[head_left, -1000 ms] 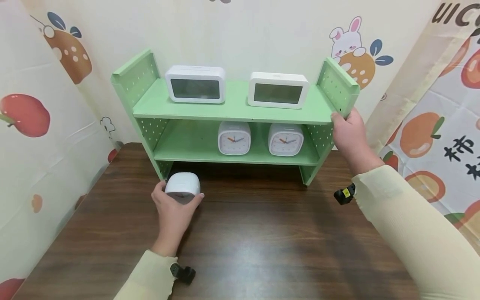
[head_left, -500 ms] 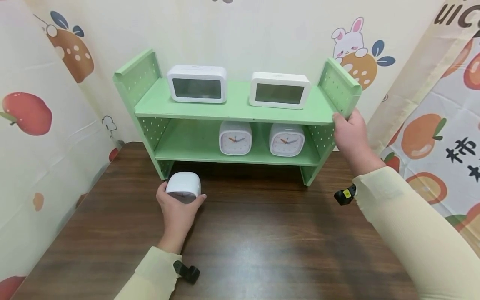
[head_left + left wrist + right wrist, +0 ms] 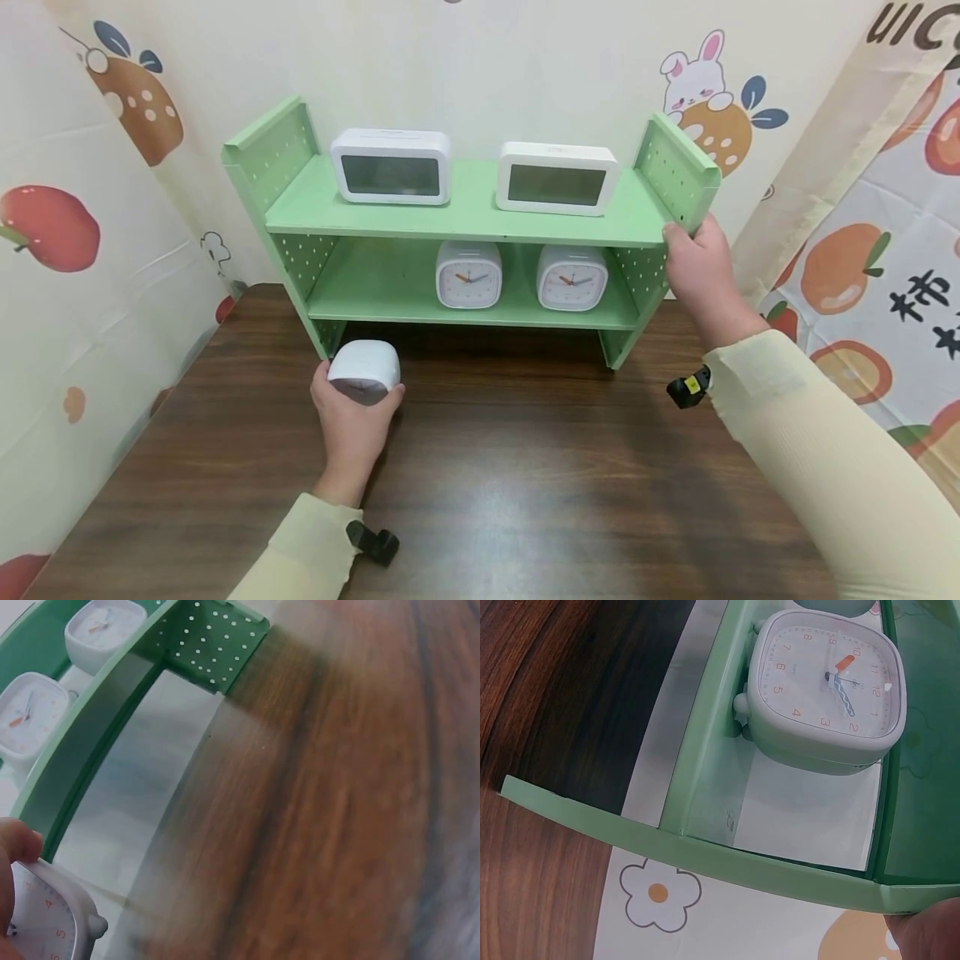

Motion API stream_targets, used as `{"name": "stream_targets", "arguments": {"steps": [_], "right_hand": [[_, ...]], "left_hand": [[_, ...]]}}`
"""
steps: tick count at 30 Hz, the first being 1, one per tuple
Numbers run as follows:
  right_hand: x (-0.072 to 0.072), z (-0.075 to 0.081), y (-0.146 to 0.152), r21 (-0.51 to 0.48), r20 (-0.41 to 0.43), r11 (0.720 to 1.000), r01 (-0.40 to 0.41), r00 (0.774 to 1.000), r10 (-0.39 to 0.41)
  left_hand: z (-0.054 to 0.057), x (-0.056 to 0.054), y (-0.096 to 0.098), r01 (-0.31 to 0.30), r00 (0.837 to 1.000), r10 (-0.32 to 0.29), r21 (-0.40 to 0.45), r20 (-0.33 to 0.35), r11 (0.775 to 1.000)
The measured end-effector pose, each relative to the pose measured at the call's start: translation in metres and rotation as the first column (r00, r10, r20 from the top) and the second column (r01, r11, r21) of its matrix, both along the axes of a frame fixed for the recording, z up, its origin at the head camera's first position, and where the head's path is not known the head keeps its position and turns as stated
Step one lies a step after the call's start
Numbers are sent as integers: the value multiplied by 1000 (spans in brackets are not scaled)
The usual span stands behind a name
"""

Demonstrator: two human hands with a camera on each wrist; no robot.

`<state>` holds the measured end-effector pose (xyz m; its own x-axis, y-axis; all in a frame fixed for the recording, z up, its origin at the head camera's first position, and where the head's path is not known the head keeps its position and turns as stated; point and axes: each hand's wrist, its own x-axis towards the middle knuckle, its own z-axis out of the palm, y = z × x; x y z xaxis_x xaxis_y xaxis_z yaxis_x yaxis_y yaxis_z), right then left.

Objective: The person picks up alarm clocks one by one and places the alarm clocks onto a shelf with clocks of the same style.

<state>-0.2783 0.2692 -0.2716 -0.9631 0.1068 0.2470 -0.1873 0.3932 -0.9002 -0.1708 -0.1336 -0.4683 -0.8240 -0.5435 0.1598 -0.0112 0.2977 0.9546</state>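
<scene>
My left hand (image 3: 352, 425) grips a white alarm clock (image 3: 366, 364) low in front of the green shelf's left leg, thumb on its right side. Its dark-looking face tilts up toward me; in the left wrist view part of the numbered dial (image 3: 45, 922) shows beside a finger. I cannot tell whether it touches the table. My right hand (image 3: 701, 267) holds the right side panel of the green shelf (image 3: 450, 218) near the upper board. On the lower board two white analog alarm clocks (image 3: 468, 279) stand side by side, toward the right.
Two white digital clocks (image 3: 393, 171) with dark screens stand on the upper board. The shelf stands on a dark wooden table (image 3: 510, 467) against a printed wall covering (image 3: 480, 75). The lower board's left part is bare.
My left hand has shifted very slightly, and the clock in it sits marginally higher in view. The right hand keeps its hold on the shelf's side panel.
</scene>
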Motion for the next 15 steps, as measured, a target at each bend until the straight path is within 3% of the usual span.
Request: {"name": "stream_targets", "arguments": {"steps": [15], "right_hand": [[1, -1, 0, -4, -15, 1000, -10, 1000, 10]], "left_hand": [[16, 4, 3, -45, 988, 35, -69, -150, 997]]}}
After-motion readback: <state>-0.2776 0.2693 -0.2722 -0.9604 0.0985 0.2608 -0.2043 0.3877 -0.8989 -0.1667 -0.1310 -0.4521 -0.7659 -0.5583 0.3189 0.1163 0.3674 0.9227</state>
